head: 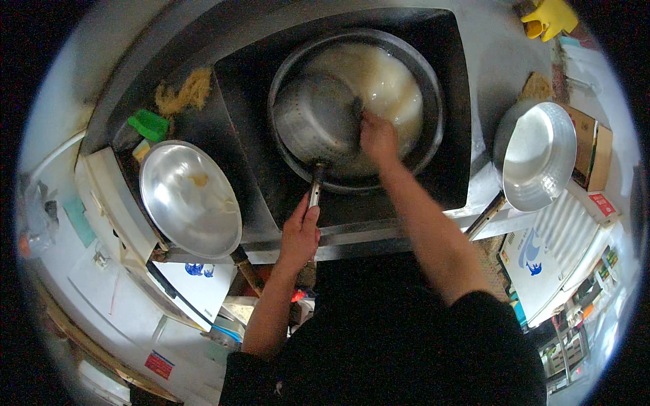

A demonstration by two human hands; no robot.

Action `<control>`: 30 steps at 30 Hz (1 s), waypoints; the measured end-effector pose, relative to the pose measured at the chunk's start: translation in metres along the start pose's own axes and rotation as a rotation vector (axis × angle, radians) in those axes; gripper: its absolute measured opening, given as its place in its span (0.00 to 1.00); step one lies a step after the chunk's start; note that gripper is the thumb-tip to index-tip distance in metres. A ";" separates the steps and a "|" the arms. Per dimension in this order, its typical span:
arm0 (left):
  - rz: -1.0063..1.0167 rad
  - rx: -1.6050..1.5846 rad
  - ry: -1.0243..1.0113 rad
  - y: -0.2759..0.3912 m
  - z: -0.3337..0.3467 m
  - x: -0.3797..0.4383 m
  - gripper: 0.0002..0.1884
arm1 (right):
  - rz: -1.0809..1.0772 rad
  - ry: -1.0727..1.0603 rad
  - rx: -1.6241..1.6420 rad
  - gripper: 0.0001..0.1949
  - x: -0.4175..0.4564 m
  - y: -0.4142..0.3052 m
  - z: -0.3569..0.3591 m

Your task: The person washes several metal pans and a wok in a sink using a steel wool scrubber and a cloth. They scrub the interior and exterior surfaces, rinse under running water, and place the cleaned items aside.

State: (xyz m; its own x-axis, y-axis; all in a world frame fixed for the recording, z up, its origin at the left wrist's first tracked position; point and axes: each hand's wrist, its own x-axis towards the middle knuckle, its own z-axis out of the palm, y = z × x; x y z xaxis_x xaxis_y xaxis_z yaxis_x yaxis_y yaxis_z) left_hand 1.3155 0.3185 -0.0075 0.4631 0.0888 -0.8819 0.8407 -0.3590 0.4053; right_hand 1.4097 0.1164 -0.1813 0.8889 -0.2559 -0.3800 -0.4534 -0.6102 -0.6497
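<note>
A large round metal basin (435, 109) holding cloudy, foamy liquid stands in the dark sink or recess before me. Inside it a long-handled metal pan (304, 122) lies tilted, low at the left of the basin. My left hand (300, 231) is closed around the pan's handle (315, 190) at the near rim. My right hand (378, 137) is over the pan's right side, fingers curled at a small dark thing (358, 105); whether that is a scrubber or part of the pan is unclear. The fingertips are partly hidden.
A shiny metal bowl or pan (190, 203) stands at left, near a green plastic thing (149, 125) and tan fibrous scourer (185, 94). At right are a second long-handled pan (538, 157), a cardboard box (599, 157) and, farther up, a yellow rubber glove (551, 19). White freezers flank the counter.
</note>
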 end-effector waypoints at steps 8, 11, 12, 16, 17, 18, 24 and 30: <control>0.015 0.016 0.016 -0.008 0.005 0.006 0.25 | -0.306 0.040 0.103 0.16 0.047 -0.052 0.009; -0.050 -0.035 0.013 0.002 0.005 0.003 0.25 | -0.075 -0.089 -0.001 0.15 0.079 -0.009 -0.001; -0.040 -0.033 0.013 0.001 0.003 0.002 0.25 | -0.019 -0.099 -0.014 0.14 0.061 -0.003 -0.005; -0.072 -0.021 0.022 0.000 0.003 -0.001 0.26 | -0.120 0.089 0.304 0.17 -0.037 -0.023 0.023; -0.098 -0.020 0.027 -0.001 0.002 -0.001 0.26 | -0.323 0.137 0.305 0.17 -0.056 -0.064 -0.001; -0.090 -0.010 0.035 0.001 0.004 -0.003 0.26 | -0.366 0.118 0.277 0.17 -0.048 -0.079 -0.005; -0.047 -0.046 -0.043 0.001 0.007 0.004 0.28 | -0.452 -0.065 -0.034 0.18 0.106 -0.024 0.011; -0.129 -0.122 -0.043 0.002 0.003 0.001 0.29 | -0.156 0.179 -0.018 0.17 -0.019 0.014 -0.003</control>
State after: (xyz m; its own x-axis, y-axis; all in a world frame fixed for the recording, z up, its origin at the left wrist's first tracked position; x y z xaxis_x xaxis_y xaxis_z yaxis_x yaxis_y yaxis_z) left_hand 1.3167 0.3152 -0.0087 0.3391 0.0861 -0.9368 0.9214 -0.2312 0.3122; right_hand 1.3869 0.1104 -0.1816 0.9463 -0.2852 -0.1523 -0.3099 -0.6656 -0.6789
